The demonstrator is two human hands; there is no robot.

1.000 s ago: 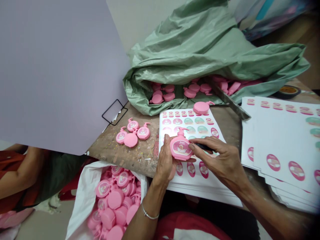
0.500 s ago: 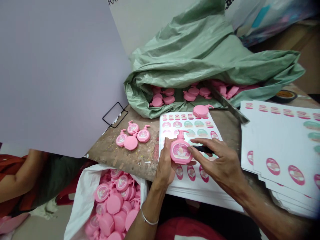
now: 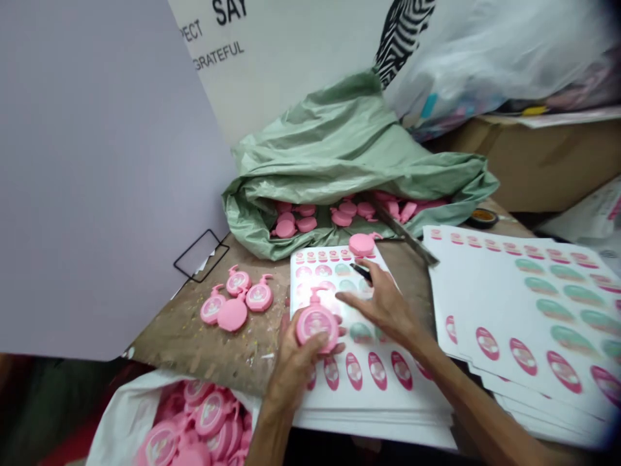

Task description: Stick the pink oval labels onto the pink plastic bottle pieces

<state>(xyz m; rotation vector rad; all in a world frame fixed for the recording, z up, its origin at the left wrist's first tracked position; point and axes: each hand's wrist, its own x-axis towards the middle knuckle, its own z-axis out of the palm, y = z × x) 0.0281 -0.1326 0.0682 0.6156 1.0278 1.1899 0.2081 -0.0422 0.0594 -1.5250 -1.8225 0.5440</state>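
Hands work low over a worn wooden bench (image 3: 189, 343); a big lilac board (image 3: 97, 168) fills the upper left, a white printed poster (image 3: 218, 55) stands behind it, and a cardboard box (image 3: 533, 168) sits at upper right. Left hand (image 3: 294, 369) curls firmly round a pink pump-bottle piece (image 3: 317, 325), low and centre, its oval label facing up; right hand (image 3: 383, 310) is spread, fingers fanned above a sticker sheet (image 3: 310, 278), with a slim black tool (image 3: 361, 272) at the fingertips, though whether they pinch it I cannot tell. Counting: four pink pieces (image 3: 231, 314) lie on the bench left of the sheet, three labelled and one blank; one round pink piece (image 3: 361, 244) sits at the sheet's top edge; a green plastic sack (image 3: 339, 155) and a white sack (image 3: 116, 427) hold too many to count; there is one stack of sticker sheets (image 3: 485, 304) at right, one steel straightedge (image 3: 405, 236), one tape roll (image 3: 482, 217) and one black wire frame (image 3: 191, 246).
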